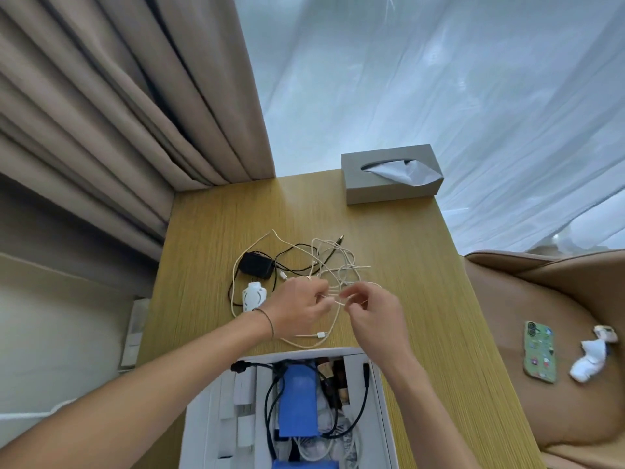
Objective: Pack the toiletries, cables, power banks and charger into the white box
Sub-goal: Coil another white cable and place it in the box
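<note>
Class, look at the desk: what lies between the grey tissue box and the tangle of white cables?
In the head view, only bare wooden desk lies between the tissue box and the white cables.

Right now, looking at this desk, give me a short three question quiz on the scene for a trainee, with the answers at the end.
1. True or false: both hands pinch the white cable above the wooden table.
2. Which item already lies in the white box? A) the tissue box B) the blue power bank C) the phone
3. Fill in: the black charger sits on the table just beyond the ____ hand.

Key
1. True: the left hand and the right hand each pinch a strand.
2. B; the tissue box stands at the table's far edge, the phone lies on the brown seat.
3. Left.
</note>
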`<state>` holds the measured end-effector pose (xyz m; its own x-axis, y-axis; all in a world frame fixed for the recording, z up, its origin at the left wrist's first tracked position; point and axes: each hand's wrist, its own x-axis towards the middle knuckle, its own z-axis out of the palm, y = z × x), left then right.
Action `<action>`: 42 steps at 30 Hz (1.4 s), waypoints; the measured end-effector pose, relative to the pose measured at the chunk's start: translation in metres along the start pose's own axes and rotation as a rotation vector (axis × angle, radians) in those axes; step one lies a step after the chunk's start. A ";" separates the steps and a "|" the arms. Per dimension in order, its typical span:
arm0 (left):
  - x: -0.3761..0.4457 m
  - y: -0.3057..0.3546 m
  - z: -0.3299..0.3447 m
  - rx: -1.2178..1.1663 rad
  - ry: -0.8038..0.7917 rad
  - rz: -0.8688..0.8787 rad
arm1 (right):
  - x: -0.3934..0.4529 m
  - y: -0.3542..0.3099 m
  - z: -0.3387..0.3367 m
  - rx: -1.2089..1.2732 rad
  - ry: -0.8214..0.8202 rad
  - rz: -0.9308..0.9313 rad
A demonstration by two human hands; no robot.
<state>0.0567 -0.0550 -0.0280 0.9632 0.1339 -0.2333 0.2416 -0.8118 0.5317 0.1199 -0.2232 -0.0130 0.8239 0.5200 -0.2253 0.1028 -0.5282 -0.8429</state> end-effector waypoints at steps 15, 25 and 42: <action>-0.054 0.089 -0.136 -1.405 0.299 0.178 | -0.033 -0.100 -0.023 0.446 -0.021 -0.305; -0.092 0.099 -0.199 -1.829 0.254 0.275 | -0.044 -0.173 0.007 0.728 -0.257 -0.262; -0.182 0.022 -0.215 -0.472 0.489 0.100 | -0.055 -0.181 -0.024 0.356 -0.580 -0.290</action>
<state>-0.0874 0.0253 0.2010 0.8995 0.4021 0.1707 0.0674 -0.5137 0.8553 0.0697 -0.1721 0.1636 0.3541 0.9290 -0.1079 0.0034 -0.1167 -0.9932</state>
